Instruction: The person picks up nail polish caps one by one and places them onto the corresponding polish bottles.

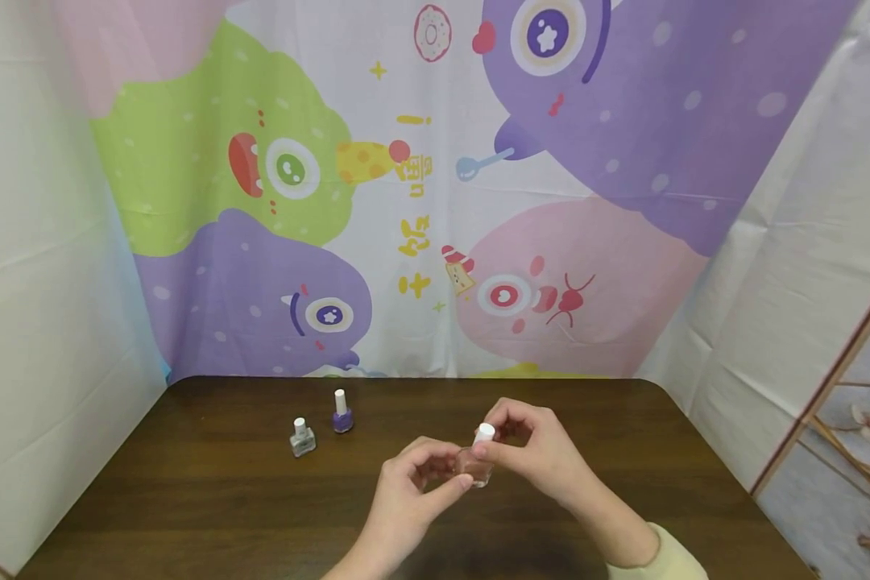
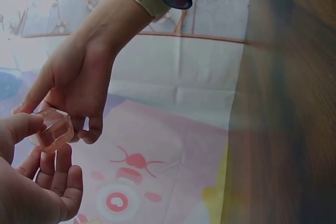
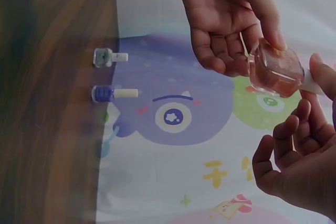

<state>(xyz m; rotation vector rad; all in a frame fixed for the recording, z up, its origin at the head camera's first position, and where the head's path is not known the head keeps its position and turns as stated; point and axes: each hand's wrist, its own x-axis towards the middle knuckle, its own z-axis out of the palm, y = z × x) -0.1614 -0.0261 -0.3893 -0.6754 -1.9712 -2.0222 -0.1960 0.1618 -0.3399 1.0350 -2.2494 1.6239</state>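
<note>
Held up over the table is a nail polish bottle (image 1: 471, 467) of clear glass with pinkish polish and a white cap (image 1: 486, 432). My left hand (image 1: 416, 483) pinches the glass body between thumb and fingers. The thumb and fingers of my right hand (image 1: 540, 451) grip the white cap. In the right wrist view the bottle (image 3: 275, 69) lies tilted on its side between both hands, its cap (image 3: 311, 82) partly hidden by the right fingers. The left wrist view shows the bottle's squarish glass base (image 2: 55, 129) beside the left thumb.
Two more bottles stand at the left on the dark wooden table (image 1: 210, 499): a purple one (image 1: 342, 419) with a tall white cap and a greyish glittery one (image 1: 303, 440). A cartoon-printed curtain (image 1: 435, 346) hangs behind the table, with white cloth at both sides.
</note>
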